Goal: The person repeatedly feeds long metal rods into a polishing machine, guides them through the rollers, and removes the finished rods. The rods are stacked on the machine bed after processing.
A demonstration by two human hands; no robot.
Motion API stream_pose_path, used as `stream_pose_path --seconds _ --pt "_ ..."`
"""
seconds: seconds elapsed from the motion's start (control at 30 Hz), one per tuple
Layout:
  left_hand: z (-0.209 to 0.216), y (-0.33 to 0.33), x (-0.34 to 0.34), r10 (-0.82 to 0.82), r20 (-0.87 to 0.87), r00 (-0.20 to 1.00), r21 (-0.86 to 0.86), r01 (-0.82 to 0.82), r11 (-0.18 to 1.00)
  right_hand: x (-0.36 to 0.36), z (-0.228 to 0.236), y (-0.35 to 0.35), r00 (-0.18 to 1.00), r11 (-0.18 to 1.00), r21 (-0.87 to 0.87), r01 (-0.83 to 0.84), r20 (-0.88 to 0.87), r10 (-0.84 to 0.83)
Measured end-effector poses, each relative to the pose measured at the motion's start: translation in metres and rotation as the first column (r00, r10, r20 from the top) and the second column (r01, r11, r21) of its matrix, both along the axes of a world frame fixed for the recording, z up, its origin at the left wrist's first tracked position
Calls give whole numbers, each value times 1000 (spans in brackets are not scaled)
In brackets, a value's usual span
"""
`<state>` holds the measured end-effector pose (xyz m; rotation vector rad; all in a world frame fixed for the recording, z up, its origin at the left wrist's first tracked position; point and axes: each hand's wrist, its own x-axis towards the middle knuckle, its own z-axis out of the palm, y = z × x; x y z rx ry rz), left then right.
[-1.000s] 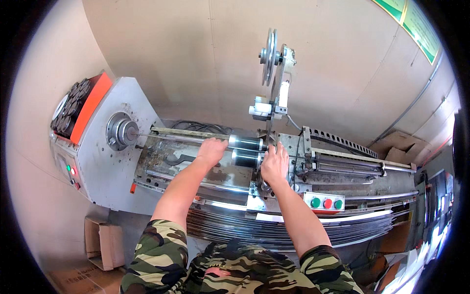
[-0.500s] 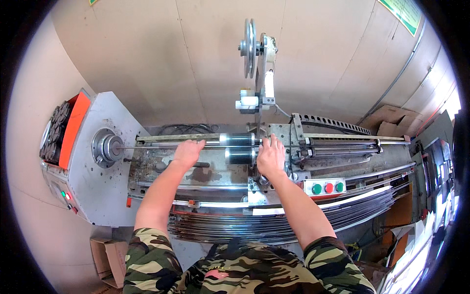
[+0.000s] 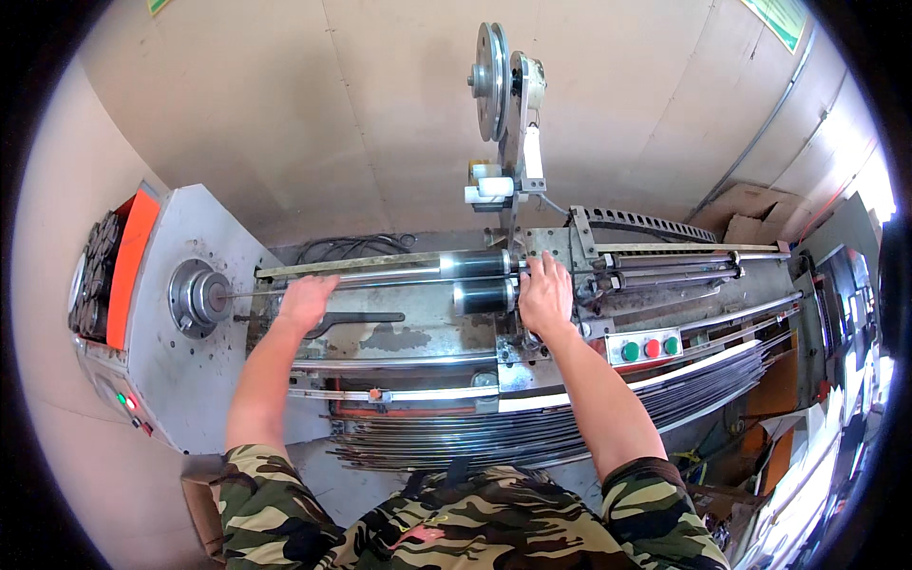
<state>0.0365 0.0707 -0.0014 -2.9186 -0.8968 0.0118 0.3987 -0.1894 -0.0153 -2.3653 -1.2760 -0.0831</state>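
Note:
A thin metal rod (image 3: 252,294) runs from the round chuck (image 3: 218,293) on the grey machine housing across the bed to the carriage. My left hand (image 3: 306,302) is closed around the rod, a short way right of the chuck. Two dark, silver-ended rollers (image 3: 483,297) sit side by side left of the carriage plate (image 3: 542,243). My right hand (image 3: 548,296) lies over the carriage just right of the rollers, fingers stretched out; what lies under its palm is hidden. A dark flat spanner (image 3: 366,317) rests on the bed beside my left hand.
Many thin rods (image 3: 456,439) lie bundled along the near side. A button box (image 3: 643,349) with green and red buttons sits right of my right forearm. A spool (image 3: 487,82) stands on an upright arm behind the rollers. A cardboard box (image 3: 201,513) is at lower left.
My left hand has moved left along the rod toward the chuck, uncovering more of the spanner. My right hand stays beside the rollers. The whole view has shifted slightly.

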Motion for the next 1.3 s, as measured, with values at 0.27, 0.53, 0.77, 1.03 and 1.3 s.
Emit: stream_pose_path --seconds 0.27,0.53,0.77,1.03,1.3 --pt "13 20 -26 104 -154 983 8 -104 995 14 4 -7 999 1000 14 16 -32 -16" --pt "-3 10 9 39 -99 994 17 -38 999 22 3 -4 1000 999 49 0 -29 1" --pt "2 -34 74 29 -61 998 20 -28 999 37 1 -10 1000 992 127 -9 -22 12" --pt "-1 -66 131 21 -84 996 18 -19 1000 37 2 -11 997 987 150 -51 -54 60" --pt "-8 -102 186 -15 -78 997 29 17 999 47 6 -22 979 976 190 -103 -153 133"
